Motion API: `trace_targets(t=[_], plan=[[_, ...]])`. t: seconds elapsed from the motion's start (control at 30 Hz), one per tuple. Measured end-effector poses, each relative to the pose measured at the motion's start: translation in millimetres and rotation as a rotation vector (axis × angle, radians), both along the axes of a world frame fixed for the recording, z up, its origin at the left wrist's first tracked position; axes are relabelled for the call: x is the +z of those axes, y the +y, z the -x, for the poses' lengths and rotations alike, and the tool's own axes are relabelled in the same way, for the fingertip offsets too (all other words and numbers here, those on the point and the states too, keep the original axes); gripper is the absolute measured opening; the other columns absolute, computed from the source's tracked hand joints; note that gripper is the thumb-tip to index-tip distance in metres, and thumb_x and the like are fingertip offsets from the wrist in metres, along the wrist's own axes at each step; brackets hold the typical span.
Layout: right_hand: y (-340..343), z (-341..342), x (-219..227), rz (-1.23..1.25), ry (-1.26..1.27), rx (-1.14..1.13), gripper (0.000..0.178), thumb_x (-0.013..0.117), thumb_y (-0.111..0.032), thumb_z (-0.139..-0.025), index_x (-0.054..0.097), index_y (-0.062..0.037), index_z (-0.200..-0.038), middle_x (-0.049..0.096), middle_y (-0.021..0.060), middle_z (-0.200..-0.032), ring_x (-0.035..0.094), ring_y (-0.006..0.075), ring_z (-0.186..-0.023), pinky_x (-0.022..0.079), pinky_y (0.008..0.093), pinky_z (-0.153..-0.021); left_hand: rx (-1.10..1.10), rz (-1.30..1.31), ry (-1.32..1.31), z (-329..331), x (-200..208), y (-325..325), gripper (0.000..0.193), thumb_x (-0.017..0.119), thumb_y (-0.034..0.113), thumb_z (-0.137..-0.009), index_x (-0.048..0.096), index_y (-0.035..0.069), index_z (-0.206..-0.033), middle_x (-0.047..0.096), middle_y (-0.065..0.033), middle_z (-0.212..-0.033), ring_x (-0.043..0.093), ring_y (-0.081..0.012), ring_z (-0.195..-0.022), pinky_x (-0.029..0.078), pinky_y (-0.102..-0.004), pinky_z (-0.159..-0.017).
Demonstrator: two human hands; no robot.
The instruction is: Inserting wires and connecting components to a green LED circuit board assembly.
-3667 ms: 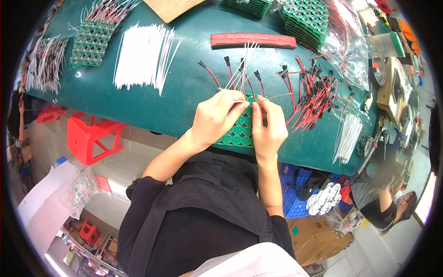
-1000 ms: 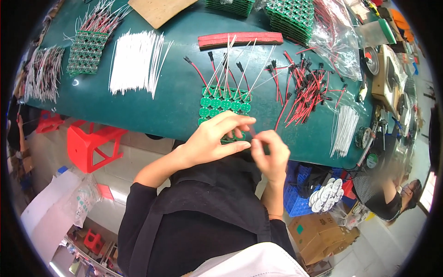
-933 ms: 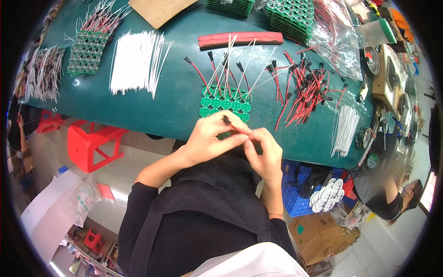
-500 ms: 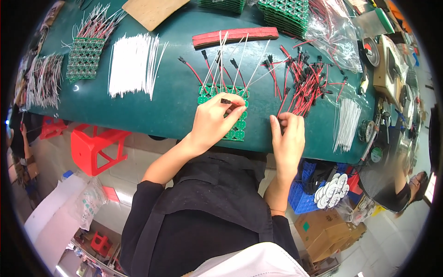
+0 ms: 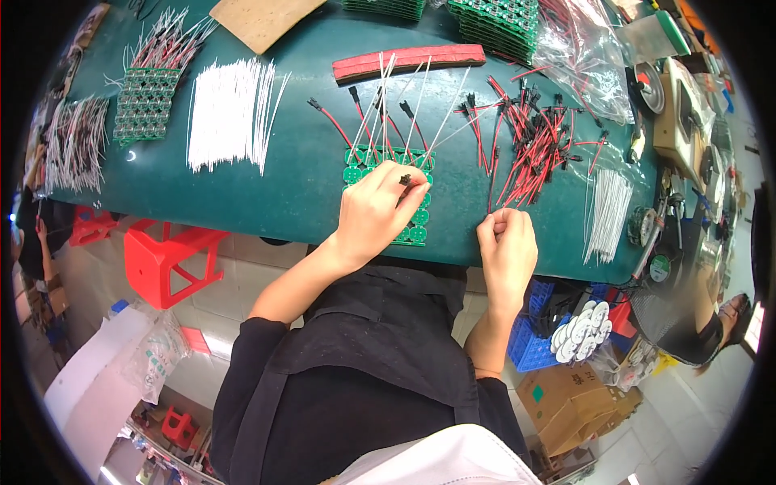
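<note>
My left hand [image 5: 373, 212] is closed over a green circuit board panel [image 5: 417, 235] at the table's near edge. Between its thumb and fingers it pinches a connector wire, whose black plug [image 5: 406, 179] sticks out above the grip. Several white wires [image 5: 415, 121] and red-and-black wires with black plugs [image 5: 329, 118] rise from the panel's far rows. To the right, my right hand [image 5: 509, 246] has thumb and fingers pressed together on the near end of a red-and-black connector wire [image 5: 491, 187]. That wire lies beside a loose pile of the same kind [image 5: 537, 149].
A red strip [image 5: 408, 62] lies behind the panel. White wires [image 5: 230, 113] are bundled at left, with a second bundle [image 5: 609, 214] at right. Wired boards [image 5: 145, 105] lie far left; stacked boards [image 5: 497, 28] and a plastic bag [image 5: 586, 65] stand at the back.
My right thumb and fingers have closed on the end of a connector wire, with the hand slightly nearer me. The black plug in my left hand has turned.
</note>
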State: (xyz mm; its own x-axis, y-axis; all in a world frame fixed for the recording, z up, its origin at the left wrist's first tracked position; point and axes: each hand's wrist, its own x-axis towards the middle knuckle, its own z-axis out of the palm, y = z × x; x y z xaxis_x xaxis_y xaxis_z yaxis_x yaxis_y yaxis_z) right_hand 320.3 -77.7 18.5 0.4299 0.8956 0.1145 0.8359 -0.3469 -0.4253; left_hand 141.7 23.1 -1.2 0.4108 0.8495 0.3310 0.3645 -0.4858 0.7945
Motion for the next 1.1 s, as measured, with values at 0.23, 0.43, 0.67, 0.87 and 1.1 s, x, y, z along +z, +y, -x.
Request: trace_targets(t=[0.23,0.43,0.67,0.87,1.1], plan=[[-3.3,-1.5,-4.3,-0.065,0.103,-0.076,0.014,0.069,-0.004,-0.079,0.055,-0.0023,-0.083,0.055,0.0085,-0.076,0.057,0.0242,-0.065,0.049,0.0372,-0.060,0.014,-0.025,0.010,-1.1,2.0,-1.1,0.012,0.073,0.000,-0.080,0.063,0.003,-0.087,0.064,-0.0071,-0.080,0.066,-0.0158,-0.065,0.054,-0.0265,-0.056],[-3.9,1.2,0.1,-0.121,0.253,-0.123,0.013,0.069,-0.003,-0.082,0.056,-0.0009,-0.086,0.056,0.0075,-0.079,0.059,0.0167,-0.061,0.051,0.0305,-0.058,0.000,-0.032,0.007,-0.7,2.3,-0.8,0.013,0.073,0.000,-0.079,0.063,0.003,-0.086,0.063,-0.0070,-0.077,0.066,-0.0166,-0.065,0.054,-0.0270,-0.057],[-3.9,3.8,3.5,-0.196,0.329,-0.130,0.013,0.068,0.002,-0.082,0.055,0.0007,-0.085,0.055,0.0062,-0.080,0.056,0.0118,-0.061,0.051,0.0262,-0.059,0.020,-0.049,0.035,-2.3,2.2,-1.5,0.013,0.073,0.000,-0.080,0.062,0.003,-0.085,0.064,-0.0068,-0.077,0.066,-0.0166,-0.065,0.054,-0.0270,-0.057],[-9.6,1.7,-2.6,-0.304,0.463,-0.137,0.012,0.066,0.004,-0.083,0.055,0.0013,-0.085,0.055,0.0056,-0.082,0.055,0.0114,-0.064,0.049,0.0245,-0.060,0.007,-0.149,0.035,-6.8,-2.8,-0.4,0.019,0.075,0.003,-0.080,0.061,0.005,-0.093,0.066,-0.0059,-0.078,0.067,-0.0153,-0.065,0.054,-0.0254,-0.056],[-6.4,21.1,-15.1,-0.610,0.734,0.133,0.013,0.065,0.008,-0.080,0.055,0.0006,-0.084,0.059,0.0106,-0.084,0.057,0.0164,-0.071,0.049,0.0276,-0.065,0.019,0.040,0.061,-5.9,0.4,-0.6,0.029,0.076,0.008,-0.082,0.058,0.004,-0.103,0.066,-0.0072,-0.084,0.067,-0.0148,-0.069,0.053,-0.0248,-0.058]])
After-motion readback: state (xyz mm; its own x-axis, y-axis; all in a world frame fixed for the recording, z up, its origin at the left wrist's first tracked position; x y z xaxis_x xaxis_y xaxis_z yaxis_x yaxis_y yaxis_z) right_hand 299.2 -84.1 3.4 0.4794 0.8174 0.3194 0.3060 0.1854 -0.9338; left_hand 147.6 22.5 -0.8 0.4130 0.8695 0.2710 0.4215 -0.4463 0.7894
